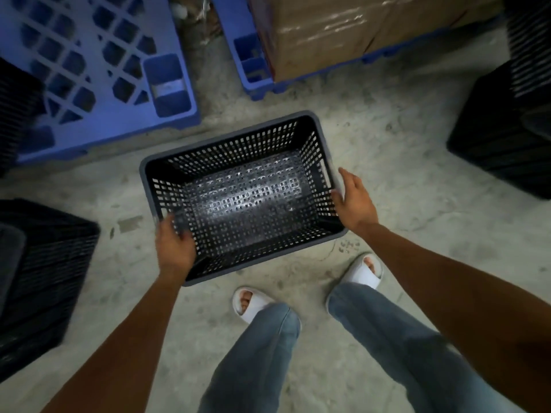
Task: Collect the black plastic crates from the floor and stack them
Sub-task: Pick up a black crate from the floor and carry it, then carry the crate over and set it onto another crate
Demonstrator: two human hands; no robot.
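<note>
A black plastic crate with holey walls and a grey rim [243,198] sits open side up in the middle of the pale concrete floor [402,180]. Nothing is inside it; you can see its holey bottom shining.

The left hand [174,245] is at the crate's near left corner. Its fingers curl over the rim and hold it. The right hand [353,201] is at the crate's right short side. Its fingers are straight and spread, lying against the rim, not wrapped round it.

There is bare floor all round the crate. The widest open part is to the right of the crate. Behind the crate there is only a thin strip of floor before the pallets.

Just in front of the crate stand two feet in white slide sandals [365,271] and blue jeans [396,332].

Three other dark crate shapes can be seen. One black crate stack [44,272] is to the left of the crate, well apart. One more black crate [15,111] is far left and behind, partly on a pallet, and blurry. A tall black stack of crates [504,129] is to the right of the crate, well apart. What is in them cannot be seen.

Two blue plastic pallets are behind the crate. The blue pallet with grid holes [98,64] is behind and left. The second blue pallet [253,67] is behind and right, and it carries a brown cardboard box wrapped in clear film [343,28]. Between the two pallets is a thin gap.
</note>
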